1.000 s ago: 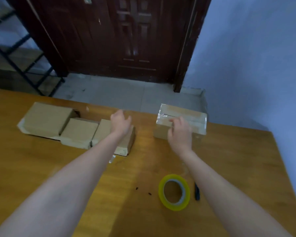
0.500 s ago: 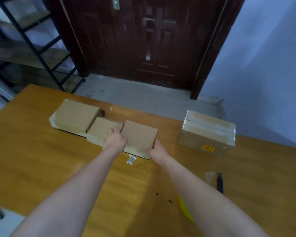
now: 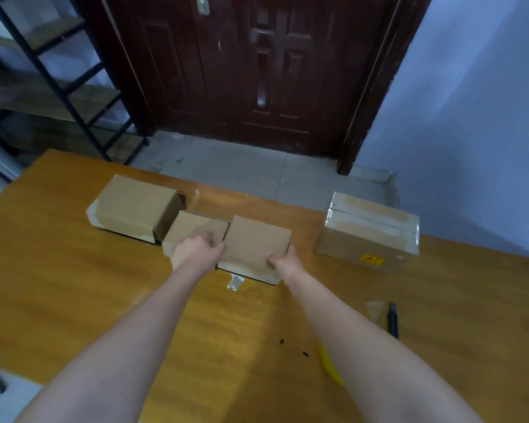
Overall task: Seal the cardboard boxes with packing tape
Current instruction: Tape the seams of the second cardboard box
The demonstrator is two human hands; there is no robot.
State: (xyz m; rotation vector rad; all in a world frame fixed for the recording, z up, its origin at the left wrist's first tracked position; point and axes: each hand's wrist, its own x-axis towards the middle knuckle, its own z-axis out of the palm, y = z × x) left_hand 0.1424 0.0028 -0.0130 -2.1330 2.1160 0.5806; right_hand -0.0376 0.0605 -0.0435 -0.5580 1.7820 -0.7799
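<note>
Both hands grip the small cardboard box (image 3: pixel 257 242) mid-worktop, left hand (image 3: pixel 196 253) curled on its left edge, right hand (image 3: pixel 283 262) pinching the near right corner; draw it nearer, squarely, toward the tape roll (image 3: pixel 330 366) before taping, I'd judge.

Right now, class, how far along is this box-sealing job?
Done: the taped box at right shows tape across its top. In hand: the left hand and right hand grip the flat box. Left: the two boxes beside it show no tape.
</note>
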